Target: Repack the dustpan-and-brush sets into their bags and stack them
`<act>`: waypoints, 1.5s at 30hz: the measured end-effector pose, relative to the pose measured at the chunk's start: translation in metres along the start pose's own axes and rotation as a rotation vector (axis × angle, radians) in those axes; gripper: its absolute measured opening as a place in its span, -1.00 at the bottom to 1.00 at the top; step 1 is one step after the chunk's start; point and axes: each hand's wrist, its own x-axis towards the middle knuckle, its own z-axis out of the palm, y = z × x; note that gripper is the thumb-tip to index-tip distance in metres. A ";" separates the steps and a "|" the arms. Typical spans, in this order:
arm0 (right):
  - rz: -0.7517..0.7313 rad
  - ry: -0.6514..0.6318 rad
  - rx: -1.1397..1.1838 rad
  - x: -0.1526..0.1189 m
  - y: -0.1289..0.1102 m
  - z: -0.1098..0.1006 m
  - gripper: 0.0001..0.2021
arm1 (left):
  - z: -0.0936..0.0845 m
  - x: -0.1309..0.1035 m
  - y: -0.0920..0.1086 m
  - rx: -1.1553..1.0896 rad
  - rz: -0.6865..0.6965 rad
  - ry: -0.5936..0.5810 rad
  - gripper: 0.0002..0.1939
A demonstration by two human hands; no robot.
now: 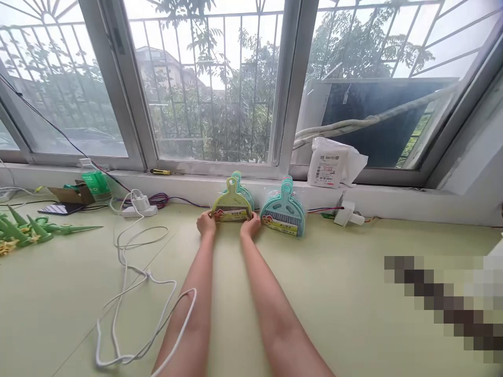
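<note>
A yellow-green dustpan-and-brush set (231, 200) stands upright at the back of the table, leaning toward the window ledge, with teal ones (247, 192) stacked behind it. Its front carries a printed label below the brush bristles. My left hand (206, 224) grips its lower left edge, fingers curled. On the opposite lower edge, my right hand (251, 225) is closed around the side; some fingertips are hidden behind the stack. Just right of that hand leans a second stack of teal dustpan sets (283, 207) in clear wrapping.
A looped white cable (126, 293) lies across the left, partly over my left forearm. Nearby are a power strip (139, 210), a phone (61, 208) and green spiky pieces (23, 230). A white plug-like device (348, 213) sits right; a white package (328, 163) rests on the ledge.
</note>
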 end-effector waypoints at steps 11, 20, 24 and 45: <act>-0.034 -0.115 0.043 0.011 -0.004 0.029 -0.11 | 0.022 0.017 0.013 -0.047 0.002 0.004 -0.59; -0.294 -0.344 -0.103 0.004 -0.026 -0.021 -0.36 | 0.018 -0.025 0.046 0.137 0.728 -0.122 -0.77; -0.500 -0.999 -0.098 0.018 -0.032 -0.082 -0.53 | 0.030 -0.020 0.041 0.196 0.767 -0.135 -0.62; -0.946 -0.501 -0.965 0.022 0.094 -0.414 -0.60 | 0.024 -0.014 0.041 0.062 0.617 0.081 -0.59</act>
